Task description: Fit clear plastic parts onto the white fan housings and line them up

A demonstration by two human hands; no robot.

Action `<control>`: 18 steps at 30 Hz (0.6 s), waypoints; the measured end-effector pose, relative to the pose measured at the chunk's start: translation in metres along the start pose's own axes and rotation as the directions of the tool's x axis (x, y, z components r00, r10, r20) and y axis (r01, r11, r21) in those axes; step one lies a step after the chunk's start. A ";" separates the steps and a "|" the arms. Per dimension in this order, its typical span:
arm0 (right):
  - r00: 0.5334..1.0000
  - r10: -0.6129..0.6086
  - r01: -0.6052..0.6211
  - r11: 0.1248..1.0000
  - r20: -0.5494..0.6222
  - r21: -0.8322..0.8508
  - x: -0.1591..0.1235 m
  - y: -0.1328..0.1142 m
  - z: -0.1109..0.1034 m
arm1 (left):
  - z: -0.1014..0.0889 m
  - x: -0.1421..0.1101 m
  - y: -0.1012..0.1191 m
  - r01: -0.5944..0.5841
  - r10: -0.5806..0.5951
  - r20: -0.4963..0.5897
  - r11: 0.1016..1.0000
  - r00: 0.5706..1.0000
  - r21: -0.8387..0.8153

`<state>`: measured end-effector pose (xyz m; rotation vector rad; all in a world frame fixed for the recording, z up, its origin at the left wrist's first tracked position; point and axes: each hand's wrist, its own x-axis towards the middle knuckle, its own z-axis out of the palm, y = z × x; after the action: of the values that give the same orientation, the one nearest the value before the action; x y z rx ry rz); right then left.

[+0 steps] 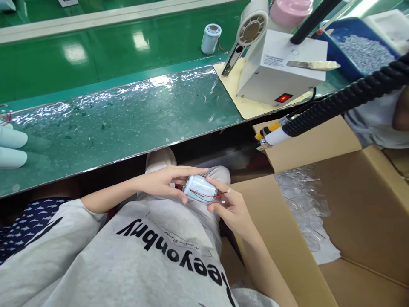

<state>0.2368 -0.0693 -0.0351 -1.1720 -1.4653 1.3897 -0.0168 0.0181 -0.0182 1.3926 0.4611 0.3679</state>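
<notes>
Shiny green bench top is seen in front. Below its near edge, a pale blue cylinder with thin wires is held sideways, its long way running from left hand to right hand. Each end is pinched by thumb and fingers; neither hand is nearer.

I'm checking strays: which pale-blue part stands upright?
The cylinder left of the fan; the held one is sideways, the left-edge pair lies flat.
</notes>
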 end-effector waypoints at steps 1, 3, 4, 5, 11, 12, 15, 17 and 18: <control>1.000 0.009 -0.009 1.000 -0.003 0.006 -0.001 0.001 0.000 | -0.001 0.000 -0.001 0.013 -0.013 0.006 1.000 1.000 -0.008; 0.999 0.041 -0.040 0.999 -0.010 0.022 -0.001 0.004 0.001 | -0.002 0.000 -0.004 0.034 -0.033 0.023 0.998 0.999 -0.053; 0.998 0.062 -0.061 0.998 -0.016 0.029 -0.001 0.007 0.002 | -0.002 0.000 -0.006 0.045 -0.043 0.035 0.995 0.998 -0.086; 0.996 0.087 -0.086 0.996 -0.021 0.036 -0.001 0.009 0.004 | -0.001 -0.001 -0.008 0.058 -0.053 0.044 0.991 0.998 -0.120; 0.990 0.136 -0.139 0.986 0.034 0.092 0.004 0.017 0.016 | 0.014 0.000 -0.022 0.186 -0.199 -0.080 0.971 0.977 -0.149; 0.991 0.131 -0.132 0.991 0.017 0.034 0.007 0.020 0.013 | 0.010 0.002 -0.021 0.215 -0.226 -0.125 0.972 0.966 -0.098; 0.967 0.130 -0.175 0.965 -0.219 -0.197 0.011 0.031 -0.027 | -0.031 0.016 -0.002 0.281 -0.196 -0.360 0.938 0.912 0.202; 0.876 0.122 -0.280 0.916 -0.466 -0.288 0.007 0.039 -0.074 | -0.080 0.032 0.023 0.339 0.020 -0.620 0.823 0.784 0.456; 0.806 0.113 -0.353 0.880 -0.581 -0.318 0.002 0.043 -0.101 | -0.108 0.042 0.038 0.413 0.145 -0.702 0.719 0.698 0.559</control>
<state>0.3371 -0.0411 -0.0683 -1.9026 -1.2368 0.7818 -0.0357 0.1366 0.0035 1.8959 1.4869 0.6515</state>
